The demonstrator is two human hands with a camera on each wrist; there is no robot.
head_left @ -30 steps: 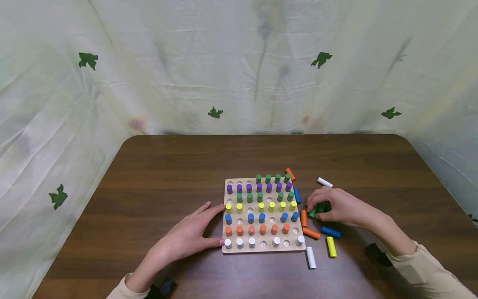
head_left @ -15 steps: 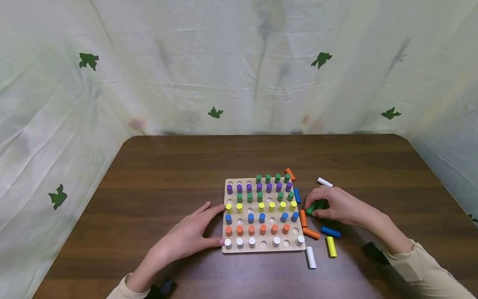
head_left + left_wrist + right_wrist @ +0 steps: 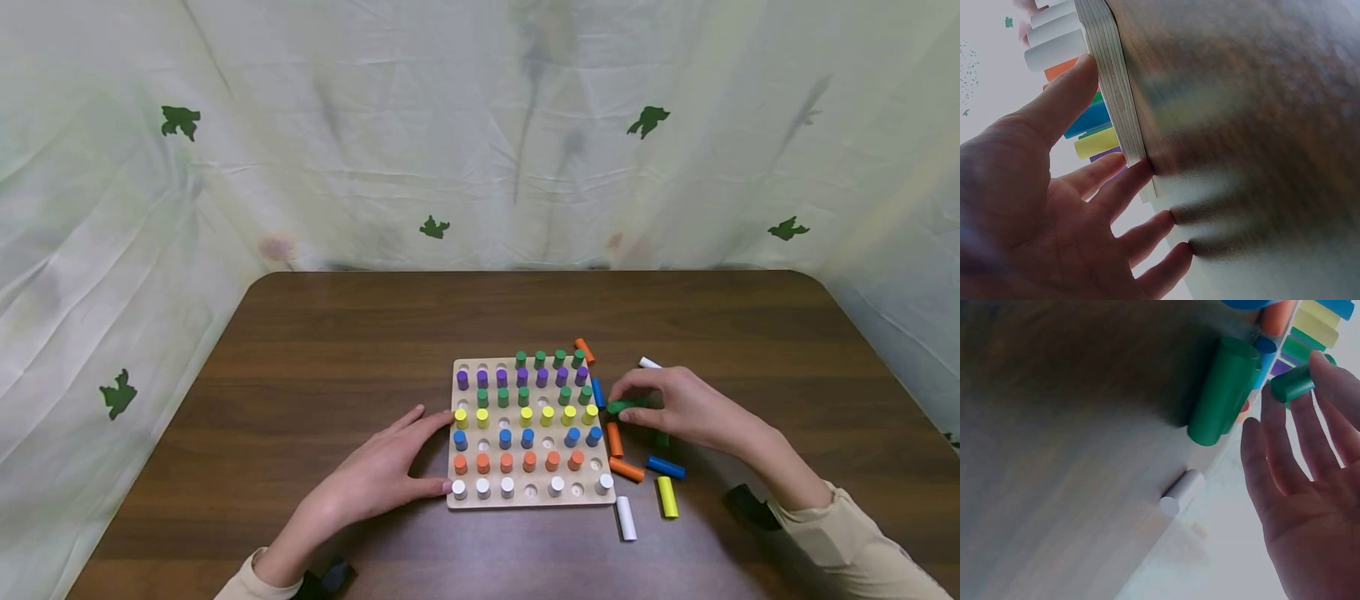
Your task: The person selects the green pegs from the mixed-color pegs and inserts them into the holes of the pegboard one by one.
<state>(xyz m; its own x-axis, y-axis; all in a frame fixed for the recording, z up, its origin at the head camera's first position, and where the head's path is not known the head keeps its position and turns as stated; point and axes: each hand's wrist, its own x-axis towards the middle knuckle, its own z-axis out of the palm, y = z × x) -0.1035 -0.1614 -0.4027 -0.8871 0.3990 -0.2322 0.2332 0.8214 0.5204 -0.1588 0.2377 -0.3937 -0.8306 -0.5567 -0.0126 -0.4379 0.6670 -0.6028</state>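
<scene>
A wooden pegboard (image 3: 531, 502) carries rows of green, purple, yellow, blue, orange and white pegs, with several bare holes among them. Along its left edge rests my left hand (image 3: 375, 458), fingers spread; the thumb touches the near corner by a white peg (image 3: 1054, 51), and the fingertips meet the board's side and the table. Right of the board, my right hand (image 3: 693, 408) pinches a green peg (image 3: 1294, 382) between thumb and fingertips, raised off the table. Beneath that hand other green pegs (image 3: 1219, 394) lie on the wood, mostly hidden in the head view.
Loose pegs are scattered right of the board: orange ones (image 3: 615, 439), a blue one (image 3: 666, 467), a yellow one (image 3: 667, 497) and a white one (image 3: 626, 518). Farther back lie another white peg (image 3: 649, 363) and an orange peg (image 3: 584, 351). A pale curtain hangs behind the table (image 3: 360, 325).
My right hand has lifted a green peg from the group on the table and shifted slightly up and left toward the board. The left hand has stayed in place.
</scene>
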